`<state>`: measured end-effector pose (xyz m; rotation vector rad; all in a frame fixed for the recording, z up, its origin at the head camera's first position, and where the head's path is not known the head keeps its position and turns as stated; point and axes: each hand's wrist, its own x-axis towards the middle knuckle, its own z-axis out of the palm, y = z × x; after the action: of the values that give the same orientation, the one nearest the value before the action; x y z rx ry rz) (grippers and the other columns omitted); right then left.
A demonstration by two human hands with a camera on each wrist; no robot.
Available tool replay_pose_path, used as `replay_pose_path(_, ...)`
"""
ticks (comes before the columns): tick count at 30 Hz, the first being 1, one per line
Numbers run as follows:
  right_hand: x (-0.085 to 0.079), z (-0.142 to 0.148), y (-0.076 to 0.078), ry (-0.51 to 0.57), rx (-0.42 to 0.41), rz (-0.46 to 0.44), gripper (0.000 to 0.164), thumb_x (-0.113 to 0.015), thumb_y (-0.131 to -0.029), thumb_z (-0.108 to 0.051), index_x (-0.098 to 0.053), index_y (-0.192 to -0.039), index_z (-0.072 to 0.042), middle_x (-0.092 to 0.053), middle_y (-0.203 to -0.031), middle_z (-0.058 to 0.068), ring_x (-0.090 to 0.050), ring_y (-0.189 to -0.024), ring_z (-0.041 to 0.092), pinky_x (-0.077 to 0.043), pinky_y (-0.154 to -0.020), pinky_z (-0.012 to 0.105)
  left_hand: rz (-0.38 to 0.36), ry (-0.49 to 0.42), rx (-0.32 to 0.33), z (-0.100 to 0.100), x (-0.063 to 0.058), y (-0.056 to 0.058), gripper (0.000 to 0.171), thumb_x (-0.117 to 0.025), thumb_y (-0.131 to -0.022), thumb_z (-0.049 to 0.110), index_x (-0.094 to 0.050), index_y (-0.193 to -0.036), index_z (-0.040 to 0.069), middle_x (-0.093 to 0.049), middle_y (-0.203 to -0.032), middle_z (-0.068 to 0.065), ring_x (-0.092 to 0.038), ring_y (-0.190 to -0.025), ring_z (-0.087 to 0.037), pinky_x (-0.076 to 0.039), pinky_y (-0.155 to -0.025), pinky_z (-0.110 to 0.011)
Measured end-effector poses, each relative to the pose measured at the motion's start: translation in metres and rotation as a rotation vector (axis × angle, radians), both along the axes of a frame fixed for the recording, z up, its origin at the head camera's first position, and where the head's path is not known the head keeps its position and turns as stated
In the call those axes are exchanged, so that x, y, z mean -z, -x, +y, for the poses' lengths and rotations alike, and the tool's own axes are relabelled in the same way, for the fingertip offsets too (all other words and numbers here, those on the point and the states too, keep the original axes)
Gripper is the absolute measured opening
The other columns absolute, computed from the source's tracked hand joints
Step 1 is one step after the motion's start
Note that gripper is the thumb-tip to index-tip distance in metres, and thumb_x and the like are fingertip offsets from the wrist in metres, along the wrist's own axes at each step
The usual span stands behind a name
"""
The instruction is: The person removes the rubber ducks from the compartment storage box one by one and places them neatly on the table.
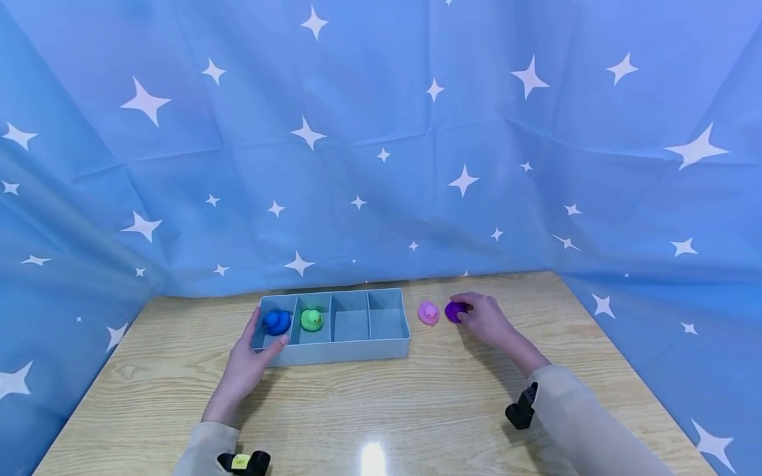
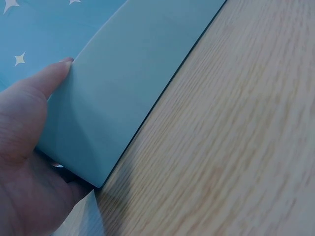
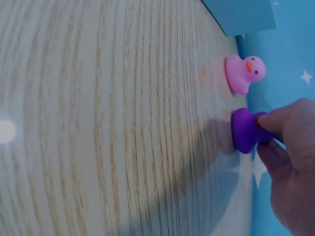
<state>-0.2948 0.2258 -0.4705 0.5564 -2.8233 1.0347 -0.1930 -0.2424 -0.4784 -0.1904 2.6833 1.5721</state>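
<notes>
A grey-blue divided box [image 1: 351, 354] stands on the table, with a row of compartments. The leftmost compartment has a blue rubber duck [image 1: 276, 322] in it, and a green rubber duck [image 1: 311, 320] sits in the one beside it. My left hand [image 1: 247, 363] grips the box's left end, thumb at the front rim and fingers around the side wall [image 2: 108, 93]. To the right of the box, my right hand [image 1: 487, 319] pinches a purple rubber duck [image 3: 243, 130] between thumb and fingers, partly hiding it. A pink rubber duck [image 1: 428, 313] stands between the box and the purple duck.
The wooden table [image 1: 333, 410] reaches to a blue curtain [image 1: 381, 165] with white stars, which hangs behind and along both sides. Both wrists carry a black camera on a strap, the right one [image 1: 521, 407] just above the tabletop.
</notes>
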Motion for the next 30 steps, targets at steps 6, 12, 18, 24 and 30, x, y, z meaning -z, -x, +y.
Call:
replay_pose_path(6,-0.009,-0.003,-0.004,0.009,0.018,-0.021,0.043,-0.070,-0.093,0.002,-0.060,-0.135,0.009,-0.063,-0.129,0.030,-0.059,-0.119,0.050,-0.053,-0.096,0.055,0.005,-0.002,0.003,0.001,0.001,0.000,0.100,-0.064,-0.099,0.052,0.001,-0.166,0.017,-0.008,-0.169,-0.024,-0.008,-0.153,-0.048,-0.019,-0.119,-0.064)
replay_pose_path(12,-0.027,-0.014,-0.007,0.006,-0.021,0.037,0.040,-0.070,-0.095,-0.002,-0.062,-0.133,0.008,-0.066,-0.126,0.027,-0.060,-0.117,0.050,-0.049,-0.099,0.060,0.006,0.002,0.001,0.000,0.001,0.000,0.098,-0.063,-0.100,0.050,0.001,-0.166,0.017,-0.008,-0.169,-0.023,-0.008,-0.153,-0.047,-0.020,-0.119,-0.063)
replay_pose_path(18,-0.043,-0.037,-0.007,0.024,-0.075,0.030,0.041,-0.070,-0.095,-0.005,-0.062,-0.134,0.006,-0.065,-0.130,0.025,-0.061,-0.120,0.046,-0.052,-0.097,0.056,0.001,0.006,0.000,0.000,-0.001,0.000,0.096,-0.063,-0.101,0.047,0.001,-0.166,0.016,-0.008,-0.169,-0.023,-0.008,-0.153,-0.047,-0.019,-0.119,-0.063)
replay_pose_path(24,-0.054,-0.061,-0.006,0.035,-0.135,0.020,0.044,-0.070,-0.096,-0.009,-0.061,-0.137,0.002,-0.063,-0.136,0.021,-0.059,-0.123,0.044,-0.047,-0.103,0.059,-0.002,0.004,0.002,0.001,0.000,0.001,0.097,-0.062,-0.101,0.050,0.002,-0.166,0.017,-0.007,-0.170,-0.020,-0.007,-0.154,-0.046,-0.018,-0.120,-0.063)
replay_pose_path(30,-0.064,-0.081,-0.005,0.074,-0.189,0.007,0.043,-0.068,-0.098,-0.011,-0.061,-0.138,0.002,-0.064,-0.135,0.019,-0.058,-0.124,0.044,-0.047,-0.104,0.059,0.001,-0.001,-0.001,0.001,0.000,0.001,0.098,-0.063,-0.100,0.050,0.002,-0.166,0.017,-0.007,-0.170,-0.020,-0.008,-0.154,-0.046,-0.018,-0.120,-0.062)
